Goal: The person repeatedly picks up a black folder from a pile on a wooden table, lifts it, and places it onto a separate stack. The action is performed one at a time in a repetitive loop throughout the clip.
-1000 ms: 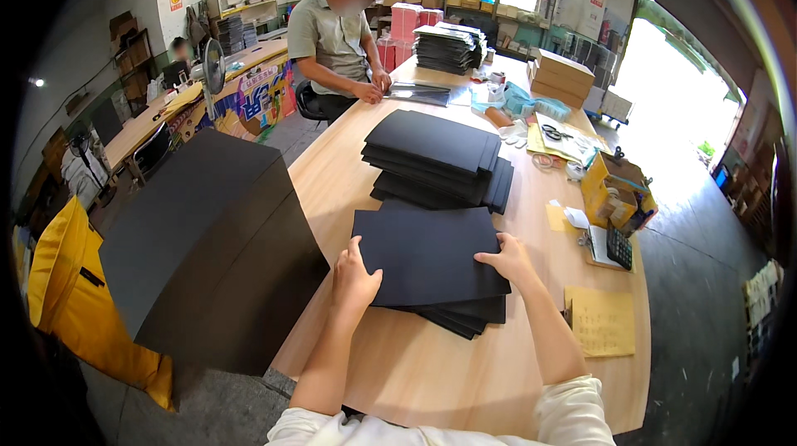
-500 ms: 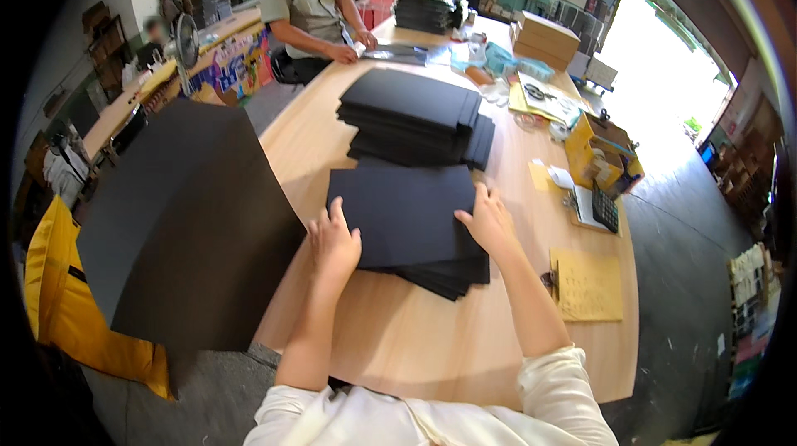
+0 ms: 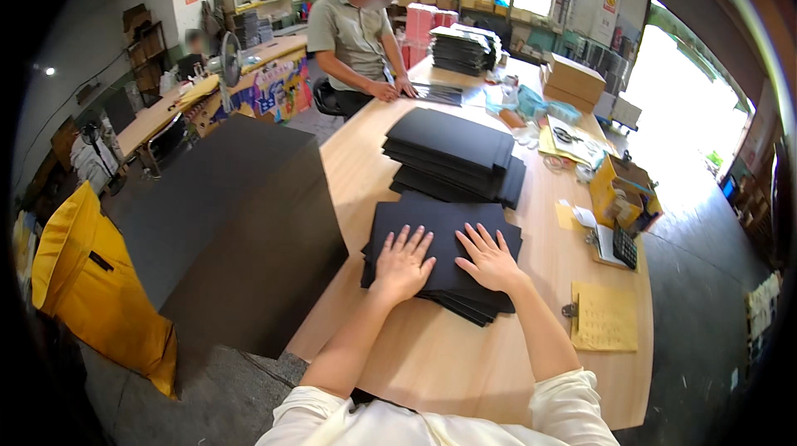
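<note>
Both my hands lie flat on the top sheet of a stack of black boards (image 3: 440,230) on the wooden table. My left hand (image 3: 403,263) rests on its left part with the fingers spread. On the right part lies my right hand (image 3: 488,257), fingers also apart. Neither hand grips anything. Lower boards in this stack stick out unevenly at the near and side edges. Just behind it stands a taller pile of black boards (image 3: 452,147), its layers shifted against each other.
Left of the table are a large dark panel (image 3: 249,222) and a yellow bag (image 3: 100,288). On the right lie a clipboard with yellow paper (image 3: 606,317), a calculator (image 3: 624,248) and a yellow box (image 3: 618,197). A co-worker (image 3: 353,39) handles dark sheets at the far left edge.
My hands have moved from the top board's side edges onto its face, fingers now flat and spread. The view has shifted, so the scene sits lower and further right.
</note>
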A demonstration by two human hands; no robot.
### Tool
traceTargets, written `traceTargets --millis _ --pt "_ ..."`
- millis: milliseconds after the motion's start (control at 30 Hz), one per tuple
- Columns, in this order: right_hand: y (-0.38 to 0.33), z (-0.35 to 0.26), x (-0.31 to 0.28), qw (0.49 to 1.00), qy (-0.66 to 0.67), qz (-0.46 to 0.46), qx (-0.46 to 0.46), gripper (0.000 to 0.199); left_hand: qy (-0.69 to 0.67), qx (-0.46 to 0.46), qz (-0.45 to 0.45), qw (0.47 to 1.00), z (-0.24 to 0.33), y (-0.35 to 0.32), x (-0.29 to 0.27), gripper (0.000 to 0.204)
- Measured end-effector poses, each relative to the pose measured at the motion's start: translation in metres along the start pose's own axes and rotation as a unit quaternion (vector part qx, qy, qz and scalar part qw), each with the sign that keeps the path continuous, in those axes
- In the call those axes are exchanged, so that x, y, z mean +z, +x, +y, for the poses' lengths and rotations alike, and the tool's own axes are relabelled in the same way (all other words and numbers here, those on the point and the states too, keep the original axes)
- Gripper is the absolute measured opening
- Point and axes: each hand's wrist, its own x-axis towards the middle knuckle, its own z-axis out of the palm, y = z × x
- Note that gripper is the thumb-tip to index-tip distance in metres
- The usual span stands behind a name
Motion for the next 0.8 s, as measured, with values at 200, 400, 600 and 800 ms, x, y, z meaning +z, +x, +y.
traceTargets --millis 200,400,600,800 --pt "0.003 0.003 -0.015 0.997 0.042 -0.064 0.022 0.067 -0.074 0.166 0.189 0.965 0.01 -0.044 -0.059 0.06" --pt "0.023 -0.124 -0.122 0.929 0.193 0.181 -0.259 0.034 -0.015 0.255 0.598 0.76 -0.012 -0.179 -0.157 0.013" --pt "0.029 -0.282 -0.189 0.694 0.277 0.201 -0.633 0.022 -0.033 -0.015 0.692 0.721 -0.053 -0.228 -0.206 0.026" --pt "0.07 -0.354 -0.186 0.665 0.27 0.197 -0.669 0.026 -0.137 -0.093 0.677 0.717 -0.078 -0.231 -0.202 0.04"
